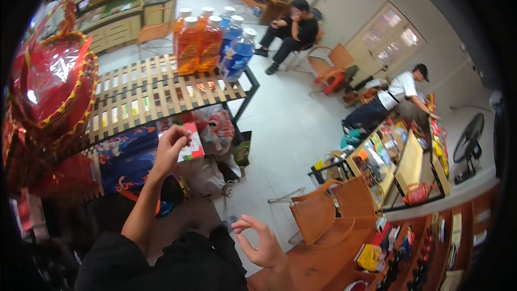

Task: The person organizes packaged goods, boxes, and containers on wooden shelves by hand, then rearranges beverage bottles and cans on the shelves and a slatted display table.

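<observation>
Red and white, one box (196, 141) is partly covered by the left hand (173, 145), whose fingers are curled in toward the thumb; whether the box is gripped, brushed or only overlapped cannot be told. Lower down, the right hand (264, 243) is held in the air with its thumb and forefinger bent and parted, and the floor (269, 124) is seen through the gap.

The box is seen just below the front edge of one slatted shelf (156, 83), with several plastic bags (207, 175) beside and under it; their exact number cannot be made out. To the left of the left hand, one blue patterned panel (126, 156) is partly crossed by the forearm.

On the shelf top, seven white-capped bottles are stood upright in a close cluster: four orange bottles (188, 46) and three blue bottles (237, 56). At the far left, red wrapped baskets (51, 75) are trimmed in yellow; their count is hidden by overlap.

Farther off, two people are seen: one seated person (301, 27) in dark clothes, and one bending person (398, 89) in a white top, by whom a goods-laden display is reached over. One black fan (469, 137) is stood near the wall.
</observation>
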The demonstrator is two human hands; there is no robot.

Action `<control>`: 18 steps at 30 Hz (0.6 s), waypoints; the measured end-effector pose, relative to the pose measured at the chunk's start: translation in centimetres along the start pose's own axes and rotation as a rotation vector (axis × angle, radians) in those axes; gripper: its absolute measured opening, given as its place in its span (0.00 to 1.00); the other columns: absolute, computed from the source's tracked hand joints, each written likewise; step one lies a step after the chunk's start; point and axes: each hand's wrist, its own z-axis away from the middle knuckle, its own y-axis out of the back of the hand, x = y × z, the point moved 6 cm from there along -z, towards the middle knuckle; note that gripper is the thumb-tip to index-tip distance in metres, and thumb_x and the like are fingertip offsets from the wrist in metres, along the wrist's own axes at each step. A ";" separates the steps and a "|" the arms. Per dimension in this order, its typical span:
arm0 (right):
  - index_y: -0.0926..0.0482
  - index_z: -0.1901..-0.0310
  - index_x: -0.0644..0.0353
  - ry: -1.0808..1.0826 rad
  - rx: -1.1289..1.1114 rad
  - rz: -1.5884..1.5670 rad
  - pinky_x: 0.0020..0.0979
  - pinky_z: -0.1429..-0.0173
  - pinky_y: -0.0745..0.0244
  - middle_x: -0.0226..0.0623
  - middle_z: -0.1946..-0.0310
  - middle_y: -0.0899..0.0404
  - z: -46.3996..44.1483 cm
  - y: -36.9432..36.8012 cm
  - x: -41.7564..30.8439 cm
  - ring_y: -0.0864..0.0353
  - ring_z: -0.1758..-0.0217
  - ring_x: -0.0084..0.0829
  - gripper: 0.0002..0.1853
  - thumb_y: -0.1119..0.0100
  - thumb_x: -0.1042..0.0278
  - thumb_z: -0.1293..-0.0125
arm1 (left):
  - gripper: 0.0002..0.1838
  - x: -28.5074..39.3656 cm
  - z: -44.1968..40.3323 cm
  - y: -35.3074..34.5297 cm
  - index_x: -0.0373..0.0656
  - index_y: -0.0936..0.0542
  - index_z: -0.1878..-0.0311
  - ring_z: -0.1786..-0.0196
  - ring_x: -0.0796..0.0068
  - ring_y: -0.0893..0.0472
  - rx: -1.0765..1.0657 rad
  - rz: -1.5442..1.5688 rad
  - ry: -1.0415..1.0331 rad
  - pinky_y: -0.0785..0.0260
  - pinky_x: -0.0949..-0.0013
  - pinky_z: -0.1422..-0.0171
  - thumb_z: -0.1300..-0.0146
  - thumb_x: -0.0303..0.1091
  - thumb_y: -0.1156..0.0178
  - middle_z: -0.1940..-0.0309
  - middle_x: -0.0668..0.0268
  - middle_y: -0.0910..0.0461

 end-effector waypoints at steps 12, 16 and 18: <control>0.36 0.37 0.37 1.259 0.261 -0.518 0.31 0.79 0.32 0.48 0.71 0.21 -9.8 13.9 -15.3 0.29 0.81 0.33 0.29 0.48 0.78 0.37 | 0.08 -5.1 -13.0 5.4 0.36 0.19 0.59 0.63 0.63 0.18 0.587 -0.809 -0.121 0.26 0.62 0.54 0.40 0.27 0.41 0.65 0.58 0.18; 0.31 0.42 0.35 1.236 0.308 -0.578 0.31 0.79 0.32 0.46 0.73 0.21 -10.6 19.4 -14.1 0.28 0.81 0.34 0.23 0.47 0.76 0.35 | 0.06 -4.4 -11.9 3.2 0.39 0.17 0.64 0.62 0.59 0.18 0.656 -1.130 -0.226 0.26 0.59 0.55 0.45 0.25 0.41 0.67 0.57 0.19; 0.30 0.44 0.38 1.256 0.343 -0.556 0.31 0.77 0.31 0.45 0.73 0.21 -10.9 21.1 -13.8 0.27 0.80 0.34 0.23 0.47 0.77 0.37 | 0.06 -4.5 -12.1 3.7 0.39 0.17 0.65 0.62 0.58 0.18 0.613 -1.080 -0.219 0.26 0.59 0.55 0.46 0.25 0.41 0.67 0.57 0.19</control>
